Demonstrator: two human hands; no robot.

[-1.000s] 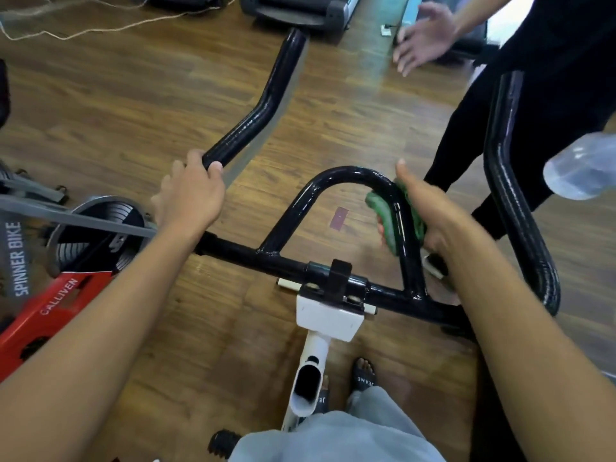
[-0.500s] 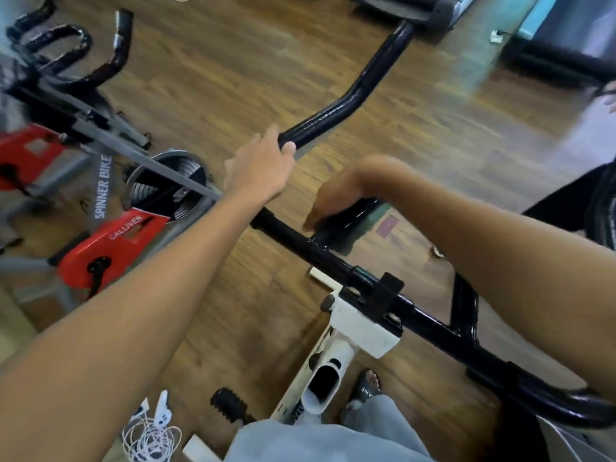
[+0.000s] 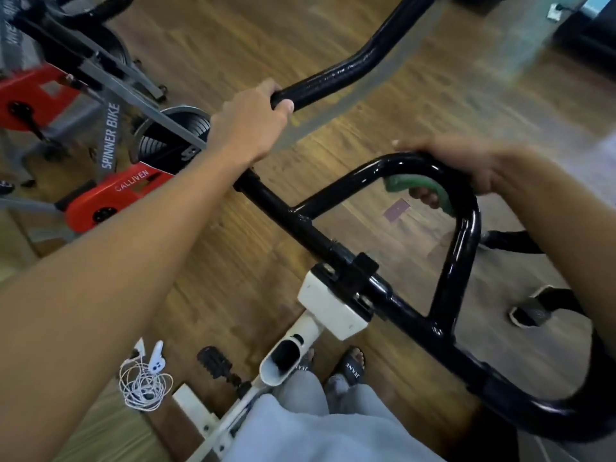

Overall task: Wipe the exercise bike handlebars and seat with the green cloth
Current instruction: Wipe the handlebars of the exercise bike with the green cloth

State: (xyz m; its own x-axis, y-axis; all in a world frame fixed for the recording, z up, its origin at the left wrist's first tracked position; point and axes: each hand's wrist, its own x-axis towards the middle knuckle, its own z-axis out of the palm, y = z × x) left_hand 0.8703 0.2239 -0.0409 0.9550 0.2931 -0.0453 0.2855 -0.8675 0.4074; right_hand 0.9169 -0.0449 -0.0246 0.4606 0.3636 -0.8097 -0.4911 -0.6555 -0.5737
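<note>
The left hand (image 3: 248, 128) grips the left bar of the handlebars (image 3: 333, 76) to steady them. The right hand (image 3: 466, 165) wraps the green cloth (image 3: 418, 188) around the centre loop; the cloth may bunch and miss the underside.

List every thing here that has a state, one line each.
left hand: grips the left handlebar arm
right hand: wrapped over the handlebar loop, holding the cloth
green cloth: pressed against the loop's underside
earphones: tangled on the floor
</note>
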